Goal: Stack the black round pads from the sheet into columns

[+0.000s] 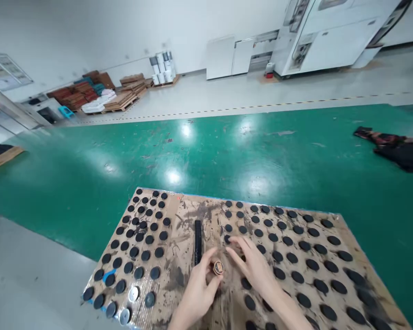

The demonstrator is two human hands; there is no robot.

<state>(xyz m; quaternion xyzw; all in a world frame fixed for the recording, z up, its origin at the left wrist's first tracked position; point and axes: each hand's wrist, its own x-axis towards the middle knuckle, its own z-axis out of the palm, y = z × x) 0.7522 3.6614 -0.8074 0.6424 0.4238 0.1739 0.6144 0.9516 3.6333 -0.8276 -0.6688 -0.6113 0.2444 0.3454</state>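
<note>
My left hand (202, 286) is closed around a small round cap (218, 267), whose dark face shows orange stripes and an orange rim. It is held over the stained cardboard (182, 206). To its right, my right hand (253, 266) has its thumb and forefinger apart, with the forefinger's tip beside a black disc (227, 239); whether they touch I cannot tell. A long black bar (198, 240) lies on the cardboard just beyond my left hand. Black discs (159, 252) stand in rows at the left, and more black discs (292, 257) fill the right side.
Two paler discs (133, 294) sit among the black ones at the near left. Green floor (124, 160) surrounds the cardboard. Farther off are stacked pallets (124, 101), white cabinets (223, 59) and a large white machine (344, 41). Part of a person's dark clothing (404, 153) shows at the right.
</note>
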